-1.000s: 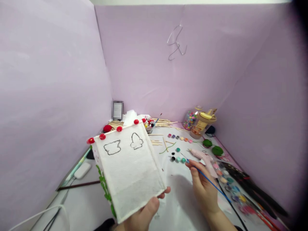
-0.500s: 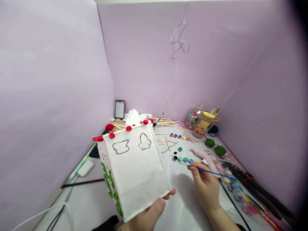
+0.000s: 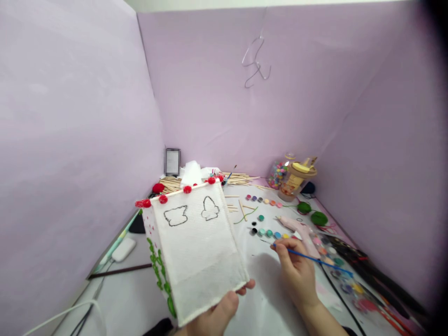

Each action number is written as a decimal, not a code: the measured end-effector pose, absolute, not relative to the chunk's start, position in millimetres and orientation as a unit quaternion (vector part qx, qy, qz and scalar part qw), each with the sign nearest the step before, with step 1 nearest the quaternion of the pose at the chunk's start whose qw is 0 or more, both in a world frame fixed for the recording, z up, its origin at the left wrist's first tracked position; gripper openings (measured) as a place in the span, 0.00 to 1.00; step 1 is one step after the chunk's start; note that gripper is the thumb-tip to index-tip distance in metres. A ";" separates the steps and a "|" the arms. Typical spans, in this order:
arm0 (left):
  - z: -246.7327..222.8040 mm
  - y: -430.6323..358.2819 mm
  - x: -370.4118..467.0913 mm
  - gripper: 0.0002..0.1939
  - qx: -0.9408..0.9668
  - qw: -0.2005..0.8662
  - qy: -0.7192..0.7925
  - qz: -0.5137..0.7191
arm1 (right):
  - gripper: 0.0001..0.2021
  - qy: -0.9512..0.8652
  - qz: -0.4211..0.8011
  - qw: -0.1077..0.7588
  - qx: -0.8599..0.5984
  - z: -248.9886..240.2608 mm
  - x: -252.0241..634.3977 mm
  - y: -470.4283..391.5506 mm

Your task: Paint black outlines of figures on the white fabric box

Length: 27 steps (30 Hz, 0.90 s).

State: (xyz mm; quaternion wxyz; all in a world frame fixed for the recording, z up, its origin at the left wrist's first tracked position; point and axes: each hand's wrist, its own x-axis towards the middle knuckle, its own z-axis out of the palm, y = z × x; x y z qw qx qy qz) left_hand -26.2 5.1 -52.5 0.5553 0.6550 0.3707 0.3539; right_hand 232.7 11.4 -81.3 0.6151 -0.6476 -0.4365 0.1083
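Note:
My left hand (image 3: 219, 315) grips the lower edge of a white fabric-covered box (image 3: 206, 261), thumb in front and fingertips showing at the lower right corner. Two black outlines, one like a butterfly, mark its upper front. Red pompoms (image 3: 187, 189) line the top edge, and green painted leaves (image 3: 161, 275) run down its left side. In my right hand (image 3: 297, 270) is a thin blue paintbrush (image 3: 315, 259), pinched near its tip. The bristles point left, apart from the box, close to small paint pots (image 3: 269, 233) on the table.
A pink glue gun (image 3: 297, 226) lies beyond my right hand, near green yarn balls (image 3: 319, 218). Behind stand a lidded cup (image 3: 294, 182) and a jar of colourful beads (image 3: 277, 174). Wooden sticks (image 3: 241, 178) lie at the back. Pliers (image 3: 353, 259) and more paints lie right; a white charger (image 3: 124, 249) lies left.
The view has shifted slightly. The paintbrush's back end has tipped a little lower, while both hands keep their holds and the box stays nearly in place.

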 end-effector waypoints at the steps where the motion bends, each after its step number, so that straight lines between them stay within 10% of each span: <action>1: -55.1 4.8 -26.9 0.28 0.653 0.555 0.373 0.354 | 0.19 -0.439 0.108 0.615 -0.646 -80.7 232.5 11.4; 27: -55.3 7.0 -27.6 0.36 0.676 0.521 0.404 0.329 | 0.22 -0.404 0.140 0.598 -0.678 -84.7 232.3 12.5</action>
